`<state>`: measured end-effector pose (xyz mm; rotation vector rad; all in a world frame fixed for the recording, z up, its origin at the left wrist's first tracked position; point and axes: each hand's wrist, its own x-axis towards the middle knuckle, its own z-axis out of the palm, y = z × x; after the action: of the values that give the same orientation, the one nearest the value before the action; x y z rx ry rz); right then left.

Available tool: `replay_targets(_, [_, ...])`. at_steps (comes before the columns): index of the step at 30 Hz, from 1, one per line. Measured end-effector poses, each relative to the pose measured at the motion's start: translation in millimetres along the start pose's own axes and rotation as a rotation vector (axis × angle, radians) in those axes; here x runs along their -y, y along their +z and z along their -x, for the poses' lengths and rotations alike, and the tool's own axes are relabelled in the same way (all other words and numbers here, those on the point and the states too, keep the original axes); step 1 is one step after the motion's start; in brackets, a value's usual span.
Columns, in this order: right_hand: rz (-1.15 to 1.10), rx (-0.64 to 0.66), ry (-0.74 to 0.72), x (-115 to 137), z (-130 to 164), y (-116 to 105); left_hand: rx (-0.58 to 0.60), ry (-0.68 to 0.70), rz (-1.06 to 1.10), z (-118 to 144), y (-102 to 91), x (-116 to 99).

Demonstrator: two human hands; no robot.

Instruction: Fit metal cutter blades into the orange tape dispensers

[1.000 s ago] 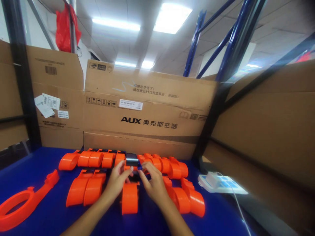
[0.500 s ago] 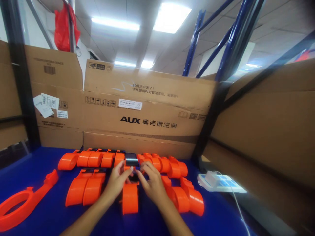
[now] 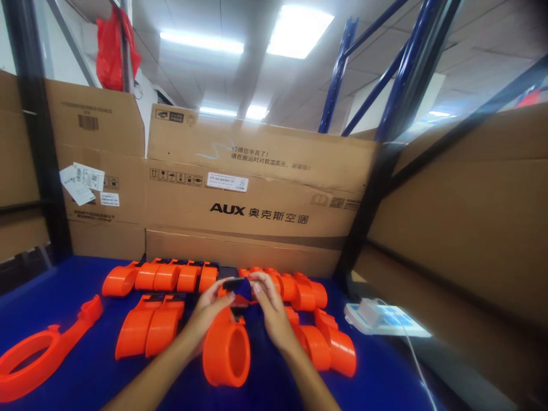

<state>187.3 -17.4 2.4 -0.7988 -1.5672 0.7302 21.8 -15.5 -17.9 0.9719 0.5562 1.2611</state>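
Observation:
Near the front middle of the table, an orange tape dispenser (image 3: 206, 359) has its round ring facing me, turned slightly to the right. My left hand (image 3: 210, 311) grips its upper end, thumb on the near side, by a dark piece (image 3: 232, 283). From the other side, my right hand (image 3: 270, 311) pinches a small dark blue flap (image 3: 244, 289) at the same end. The fingertips partly hide how these parts join. Behind my hands stands a row of similar orange dispensers (image 3: 166, 278), with a dark block (image 3: 228, 273) among them.
More orange dispensers stand at left (image 3: 137, 331) and right (image 3: 341, 345) on the blue table (image 3: 89, 365). A loose orange ring-and-arm frame (image 3: 64, 354) lies far left. A white power strip (image 3: 402, 321) with a plug and cable sits right. Cardboard (image 3: 257, 188) walls the back.
The dispenser between my hands has turned so its ring opening now shows to the right. Its top end has been lifted and tilted, and the dark blue flap has come into view.

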Motion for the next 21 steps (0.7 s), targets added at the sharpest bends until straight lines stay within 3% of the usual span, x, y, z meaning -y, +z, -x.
replay_targets(4, [-0.18,0.123,0.117,-1,-1,0,0.101,-0.058,0.035,5,3.7,0])
replay_targets(8, [-0.208,0.114,0.153,-4,0,1,0.117,-0.066,0.007,10,5.2,1])
replay_targets(16, [-0.14,0.102,0.098,-13,2,8,0.056,0.038,-0.131,5,1.4,2])
replay_targets(21, [-0.05,0.142,0.083,-11,1,6,0.003,-0.007,-0.072,3,-0.8,0])
